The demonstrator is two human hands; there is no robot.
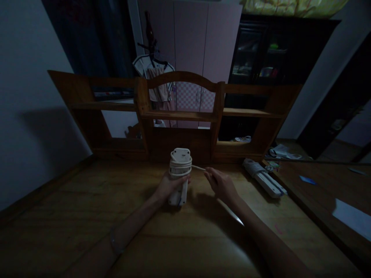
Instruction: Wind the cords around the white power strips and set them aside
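A person grips a long white plastic power strip [182, 155] wound with pale round cord [180, 168].
The left hand [171, 186] has its fingers closed around the strip, mid-view over the yellowish wooden desk [116, 200]; at its three o'clock the right hand [220, 183] pinches the straight cord. Farther toward three o'clock lies a second white cord-wrapped strip [268, 182]. Dim light leaves desk contact under the held one uncertain.

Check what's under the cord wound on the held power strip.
Under the cord is the power strip, its white casing visible past the loops at both ends. Directly beneath the loops it's mostly covered; the left hand hides another part.
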